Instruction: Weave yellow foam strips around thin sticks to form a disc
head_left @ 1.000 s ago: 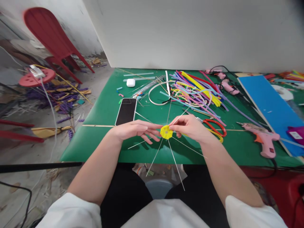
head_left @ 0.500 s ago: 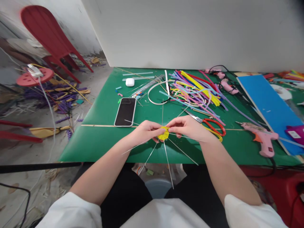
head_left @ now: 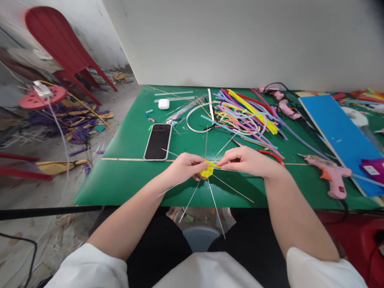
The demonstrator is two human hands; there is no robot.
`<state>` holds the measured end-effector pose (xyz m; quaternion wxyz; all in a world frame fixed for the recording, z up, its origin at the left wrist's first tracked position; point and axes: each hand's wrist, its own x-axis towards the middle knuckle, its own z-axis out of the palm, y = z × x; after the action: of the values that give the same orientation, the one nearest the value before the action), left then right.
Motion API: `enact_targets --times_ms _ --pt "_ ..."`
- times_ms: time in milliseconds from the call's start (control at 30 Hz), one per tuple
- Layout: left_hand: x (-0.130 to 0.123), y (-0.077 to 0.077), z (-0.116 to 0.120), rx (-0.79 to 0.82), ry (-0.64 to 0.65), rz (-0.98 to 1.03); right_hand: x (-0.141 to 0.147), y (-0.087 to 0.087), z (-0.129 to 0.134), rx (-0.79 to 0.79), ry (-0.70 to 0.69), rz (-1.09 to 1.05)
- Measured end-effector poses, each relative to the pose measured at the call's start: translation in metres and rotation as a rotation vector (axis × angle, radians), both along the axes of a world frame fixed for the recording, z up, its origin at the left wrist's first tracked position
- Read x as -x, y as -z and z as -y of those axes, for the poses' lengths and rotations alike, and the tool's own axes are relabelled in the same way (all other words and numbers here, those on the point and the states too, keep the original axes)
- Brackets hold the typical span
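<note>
A small round yellow woven piece (head_left: 207,171) with several thin pale sticks spreading out from it like spokes is held over the front edge of the green table (head_left: 126,180). My left hand (head_left: 189,166) pinches this piece at its left side, fingers closed. From its upper right edge a yellow strip (head_left: 216,164) runs out to my right hand (head_left: 241,160), whose thumb and fingers are closed on it. Scissors with red and yellow handles (head_left: 271,155) lie just behind my right hand, partly hidden by it.
Left of centre lie a phone (head_left: 158,142) and a white earbud case (head_left: 163,104). Behind my hands are a white headband (head_left: 196,130) and a pile of coloured pipe cleaners (head_left: 246,112). At right lie a pink glue gun (head_left: 330,172) and a blue board (head_left: 339,132).
My right hand has moved right, away from the yellow piece, and a length of yellow strip now shows between them. The spokes have turned slightly. My right hand covers more of the scissors.
</note>
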<state>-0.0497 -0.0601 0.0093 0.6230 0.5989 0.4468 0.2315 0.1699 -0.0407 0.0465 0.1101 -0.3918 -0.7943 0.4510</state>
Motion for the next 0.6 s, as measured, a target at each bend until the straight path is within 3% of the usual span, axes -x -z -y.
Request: enact_targets --times_ms 233,367,467,600 --pt "-0.003 -0.002 0.002 0.006 -0.051 -0.019 0.006 -0.032 -0.019 -0.048 -0.263 0.259" --pt "-0.005 -0.002 0.002 0.018 -0.107 -0.026 0.027 -0.048 -0.014 -0.334 -0.314 0.494" --pt "-0.005 0.0 0.002 0.033 -0.161 -0.034 0.047 -0.049 0.006 -0.588 -0.3 0.782" --pt "-0.004 0.003 0.002 0.015 -0.2 -0.023 0.067 -0.039 0.028 -0.71 -0.394 0.751"
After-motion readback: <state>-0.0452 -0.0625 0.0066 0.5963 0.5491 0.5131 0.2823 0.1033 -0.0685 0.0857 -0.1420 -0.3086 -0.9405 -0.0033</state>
